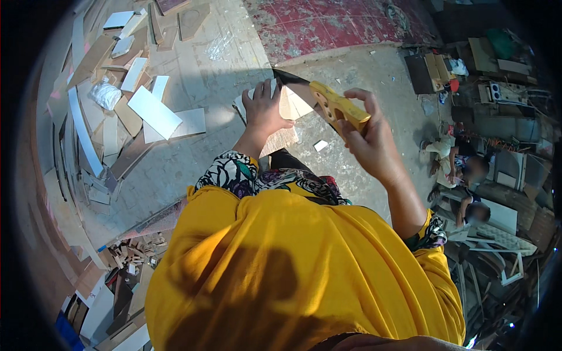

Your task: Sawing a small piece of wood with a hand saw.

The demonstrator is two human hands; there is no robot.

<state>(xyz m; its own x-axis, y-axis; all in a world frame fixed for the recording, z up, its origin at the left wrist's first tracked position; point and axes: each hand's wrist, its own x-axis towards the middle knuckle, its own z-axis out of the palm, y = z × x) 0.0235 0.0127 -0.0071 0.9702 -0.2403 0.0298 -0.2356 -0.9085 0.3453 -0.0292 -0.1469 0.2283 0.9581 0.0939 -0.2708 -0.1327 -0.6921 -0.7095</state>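
My right hand [369,134] is wrapped round the yellow handle [336,105] of a handsaw. Its dark blade [291,77] runs from the handle toward the upper left, beside a pale board [297,104]. On that board's white upper face lies my left hand [263,108], fingers spread and pressed flat. Below the hand, a rough light-wood piece [280,140] shows under the board. How the saw's teeth meet the wood cannot be made out.
Offcuts of board [155,111] are heaped at the left, with a crumpled white plastic bag [105,95] among them. A small white offcut [320,145] lies on the floor. Two people [462,169] sit at the right near stacked panels. A dusty red floor patch [339,26] lies ahead.
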